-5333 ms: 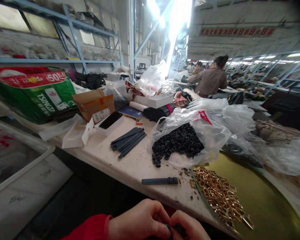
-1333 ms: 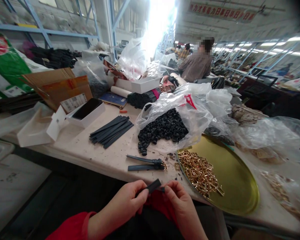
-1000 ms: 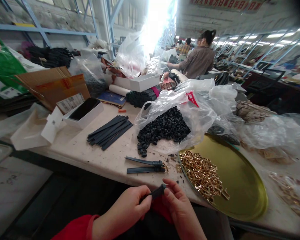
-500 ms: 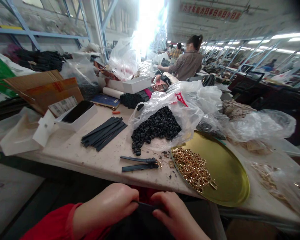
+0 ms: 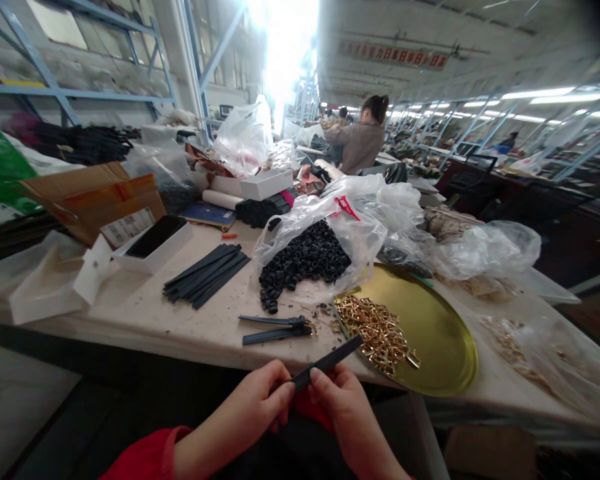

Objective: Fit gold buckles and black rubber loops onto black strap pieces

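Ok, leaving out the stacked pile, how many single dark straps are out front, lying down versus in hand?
Loose straps on the table by the gold tray: 2
Held strap, in left hand and right hand: 1
Total: 3

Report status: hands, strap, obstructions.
Left hand, right hand both pinching dark strap. Free end tilted up toward buckle tray. Nothing in the way.

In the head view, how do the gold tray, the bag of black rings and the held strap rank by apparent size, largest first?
1. gold tray and bag of black rings: nearly alike, tray nearer, so unranked.
2. strap: clearly smallest.
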The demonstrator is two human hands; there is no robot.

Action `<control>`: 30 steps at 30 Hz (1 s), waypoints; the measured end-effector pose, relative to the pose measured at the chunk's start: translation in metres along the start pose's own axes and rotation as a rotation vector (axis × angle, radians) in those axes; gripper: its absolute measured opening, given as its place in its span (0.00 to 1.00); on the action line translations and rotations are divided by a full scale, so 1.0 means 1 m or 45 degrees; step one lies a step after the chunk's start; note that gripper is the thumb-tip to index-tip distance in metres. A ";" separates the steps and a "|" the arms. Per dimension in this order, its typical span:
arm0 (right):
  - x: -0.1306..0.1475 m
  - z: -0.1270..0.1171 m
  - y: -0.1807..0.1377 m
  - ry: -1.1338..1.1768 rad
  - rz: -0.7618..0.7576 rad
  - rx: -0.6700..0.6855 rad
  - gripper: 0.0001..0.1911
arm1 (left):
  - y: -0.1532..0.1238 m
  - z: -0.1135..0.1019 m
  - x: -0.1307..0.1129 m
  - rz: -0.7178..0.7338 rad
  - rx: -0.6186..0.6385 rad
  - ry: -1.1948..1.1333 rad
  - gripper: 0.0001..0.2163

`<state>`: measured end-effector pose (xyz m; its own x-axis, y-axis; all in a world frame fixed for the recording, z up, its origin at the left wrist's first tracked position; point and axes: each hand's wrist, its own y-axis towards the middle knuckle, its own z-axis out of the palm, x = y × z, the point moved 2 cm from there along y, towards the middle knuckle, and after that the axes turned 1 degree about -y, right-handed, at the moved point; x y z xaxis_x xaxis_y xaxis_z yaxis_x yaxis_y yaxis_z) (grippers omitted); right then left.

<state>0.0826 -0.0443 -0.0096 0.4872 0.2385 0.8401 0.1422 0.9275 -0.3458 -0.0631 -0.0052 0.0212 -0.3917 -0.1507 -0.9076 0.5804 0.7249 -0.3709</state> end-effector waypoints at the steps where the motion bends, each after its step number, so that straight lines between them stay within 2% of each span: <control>1: 0.001 -0.002 0.000 0.012 -0.019 -0.036 0.15 | -0.003 0.000 0.006 -0.033 0.015 -0.023 0.08; 6: 0.000 -0.001 0.002 -0.001 0.054 -0.073 0.18 | -0.012 -0.010 0.017 -0.222 0.141 -0.175 0.07; 9: -0.005 0.006 0.001 -0.127 0.101 -0.019 0.18 | -0.005 -0.007 0.011 -0.148 0.202 -0.311 0.14; 12: -0.007 0.007 0.003 -0.309 0.069 -0.015 0.21 | 0.006 0.000 0.003 -0.094 0.292 -0.350 0.20; 16: -0.001 0.000 0.009 -0.423 0.101 -0.109 0.23 | 0.009 0.002 -0.005 -0.145 0.294 -0.254 0.15; 21: 0.004 -0.001 0.019 -0.511 0.216 -0.109 0.24 | 0.011 -0.002 -0.007 -0.142 0.216 -0.080 0.12; 23: 0.002 -0.001 0.022 -0.515 0.227 -0.097 0.24 | 0.015 -0.001 -0.003 -0.143 0.225 -0.094 0.11; 27: -0.007 -0.003 0.026 -0.500 0.144 -0.082 0.26 | 0.028 0.003 0.004 -0.212 0.260 -0.232 0.11; 30: -0.012 -0.004 0.026 -0.532 0.081 -0.054 0.25 | 0.036 0.005 0.001 -0.239 0.274 -0.205 0.09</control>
<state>0.0841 -0.0239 -0.0304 0.1063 0.3994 0.9106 0.1626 0.8965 -0.4122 -0.0386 0.0175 0.0063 -0.3982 -0.3855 -0.8323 0.6531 0.5179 -0.5524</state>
